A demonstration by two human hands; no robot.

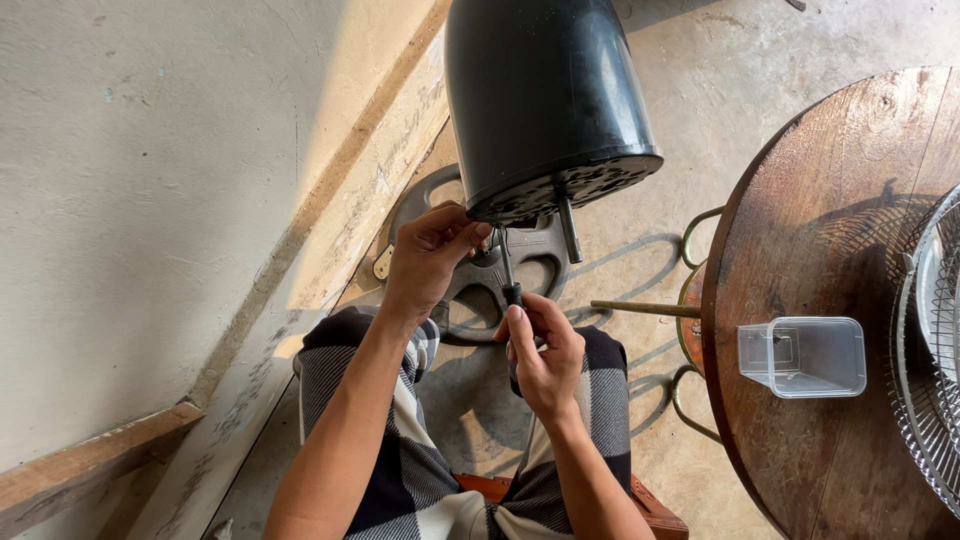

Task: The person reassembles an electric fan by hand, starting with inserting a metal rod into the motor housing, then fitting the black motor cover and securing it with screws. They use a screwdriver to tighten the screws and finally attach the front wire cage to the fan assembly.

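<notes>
Nearby, I see a clear plastic tub (802, 356) on the round wooden table (800, 230) (beside a wire grille (930, 340)); my right hand (542, 352) clamps a screwdriver (508, 275), left hand (430, 250) fingers pinched under the black housing (545, 95).

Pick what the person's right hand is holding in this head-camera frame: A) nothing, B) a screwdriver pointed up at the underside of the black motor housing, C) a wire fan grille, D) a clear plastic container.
B: the right hand has its grip around the dark handle of a screwdriver whose shaft runs up to the perforated base of the black rounded plastic housing; the clear plastic container sits untouched on the round wooden table.
</notes>
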